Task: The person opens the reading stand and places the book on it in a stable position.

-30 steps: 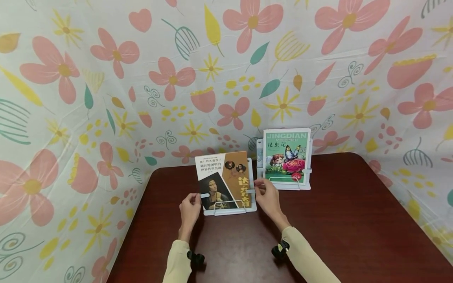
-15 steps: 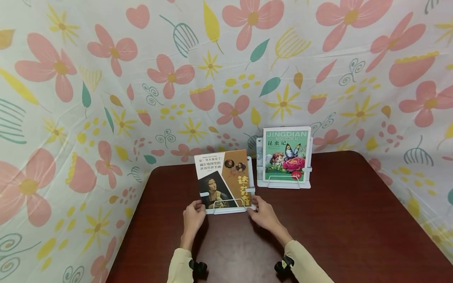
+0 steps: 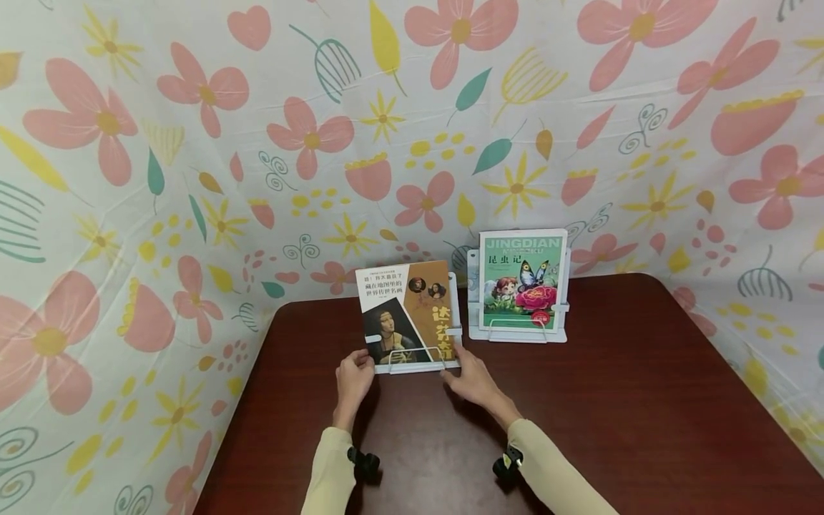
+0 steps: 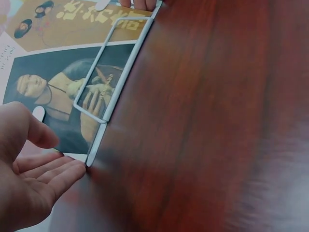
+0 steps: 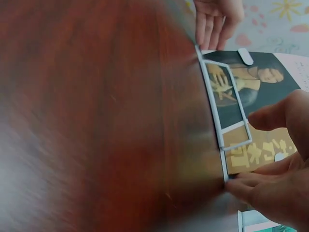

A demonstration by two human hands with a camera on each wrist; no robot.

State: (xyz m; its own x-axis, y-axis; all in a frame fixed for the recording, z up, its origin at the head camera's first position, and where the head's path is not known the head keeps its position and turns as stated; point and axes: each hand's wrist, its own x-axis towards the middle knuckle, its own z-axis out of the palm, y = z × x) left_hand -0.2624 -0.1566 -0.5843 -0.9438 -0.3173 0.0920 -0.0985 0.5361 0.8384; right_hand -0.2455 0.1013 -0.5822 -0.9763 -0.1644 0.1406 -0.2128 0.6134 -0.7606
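Observation:
A white book stand (image 3: 420,368) holds a brown-and-white book (image 3: 412,315) with a portrait painting on its cover. Side clips and a wire loop (image 4: 77,92) at the bottom keep the book in place. My left hand (image 3: 354,380) grips the stand's lower left corner, fingertips at its edge and thumb over the front. At the opposite lower corner my right hand (image 3: 476,379) has its fingers at the side and its thumb in front, near the wire loop. The right wrist view shows the right thumb overlapping the cover.
Behind and to the right, a second white stand (image 3: 517,336) bears a green book (image 3: 521,282) with a butterfly and a flower. Both stands are on a dark red-brown table (image 3: 611,415). A floral-patterned cloth (image 3: 412,143) hangs along the table's back and left edges.
Both hands have gone from the stand's side clips down to its lower corners. The stand with its book has since slid a little back towards the cloth. The green book's stand stays put.

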